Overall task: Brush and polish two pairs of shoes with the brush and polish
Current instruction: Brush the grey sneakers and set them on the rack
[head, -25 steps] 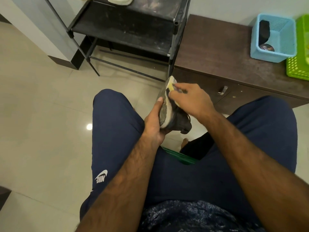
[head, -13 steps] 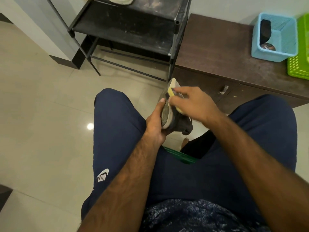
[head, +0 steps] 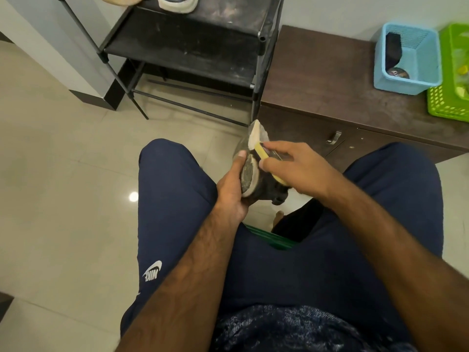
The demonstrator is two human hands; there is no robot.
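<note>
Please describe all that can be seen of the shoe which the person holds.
The shoe is dark, with a pale sole that looks worn and dirty grey in its middle. It is held on its side above the floor, between the knees, toe pointing away, sole facing the camera. The left hand grips it, thumb lying along the sole. The right hand holds a yellow-backed brush against its upper.
</note>
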